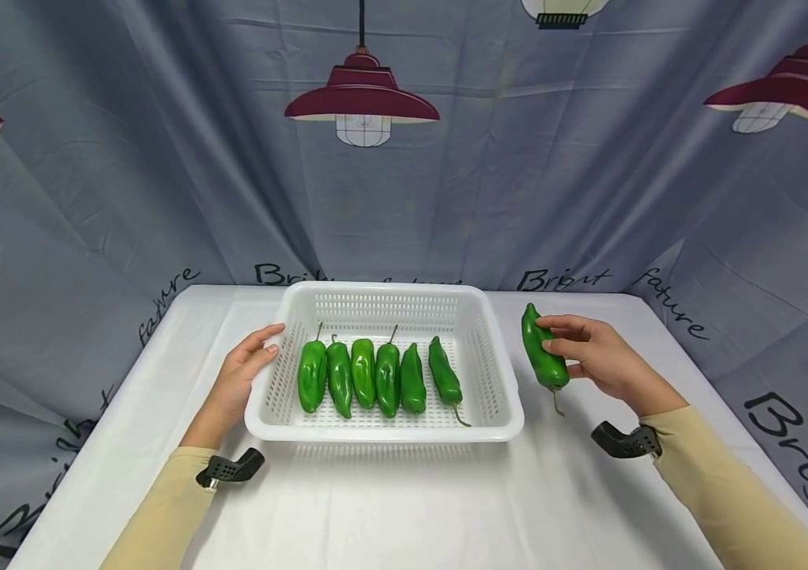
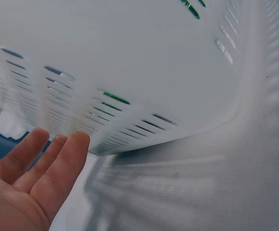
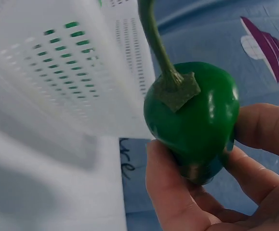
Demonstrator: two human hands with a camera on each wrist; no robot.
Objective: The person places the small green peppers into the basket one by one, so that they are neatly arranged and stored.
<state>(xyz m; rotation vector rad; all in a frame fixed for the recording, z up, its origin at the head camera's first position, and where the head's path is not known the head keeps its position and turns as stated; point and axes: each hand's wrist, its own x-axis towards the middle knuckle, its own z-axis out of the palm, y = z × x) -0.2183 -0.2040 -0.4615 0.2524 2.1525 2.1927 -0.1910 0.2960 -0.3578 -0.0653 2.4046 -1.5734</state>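
Observation:
A white perforated basket (image 1: 384, 434) stands on the table with several green chili peppers (image 1: 387, 380) lying side by side in it. My left hand (image 1: 240, 378) is at the basket's left side, its fingertips by the rim. Seen from the left wrist, the fingers (image 2: 62, 166) reach loosely toward the slotted outer wall (image 2: 129, 62). To the right of the basket, my right hand (image 1: 592, 354) grips one green chili pepper (image 1: 543, 352) between thumb and fingers, its stem pointing down toward me. The right wrist view shows this pepper's (image 3: 202, 110) stem end up close.
A white cloth covers the table (image 1: 375, 507) under the basket. Behind and at both sides hangs a blue-grey curtain (image 1: 390, 206) printed with red lamps and lettering. Each wrist carries a black camera mount (image 1: 233, 467).

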